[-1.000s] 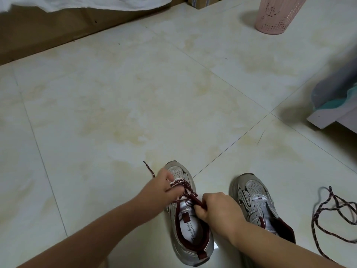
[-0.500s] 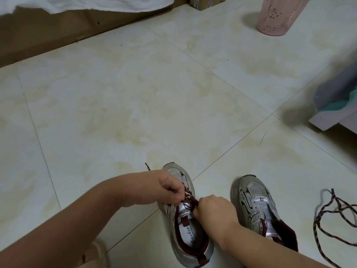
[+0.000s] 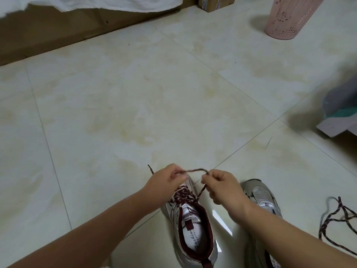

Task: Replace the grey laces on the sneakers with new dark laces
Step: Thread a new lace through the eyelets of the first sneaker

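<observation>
A silver sneaker with dark red lining [image 3: 191, 227] stands on the floor between my arms, its upper eyelets threaded with a dark red speckled lace [image 3: 183, 193]. My left hand [image 3: 167, 181] pinches one stretch of that lace above the toe. My right hand [image 3: 220, 185] pinches the other stretch, which runs down to the eyelets. A short span of lace arcs between the two hands. The lace tip sticks out left of my left hand. A second silver sneaker [image 3: 260, 198] stands to the right, partly behind my right forearm, with no lace visible in it.
A loose dark speckled lace [image 3: 336, 219] lies on the tiles at the far right. A pink perforated bin [image 3: 289, 16] stands at the back right. A wooden bed base with white sheet [image 3: 77, 22] runs along the back left. A grey and teal object [image 3: 342, 111] sits at the right edge.
Both hands have lifted off the sneaker's tongue and moved apart toward the toe, drawing the lace ends up into an arc between them.
</observation>
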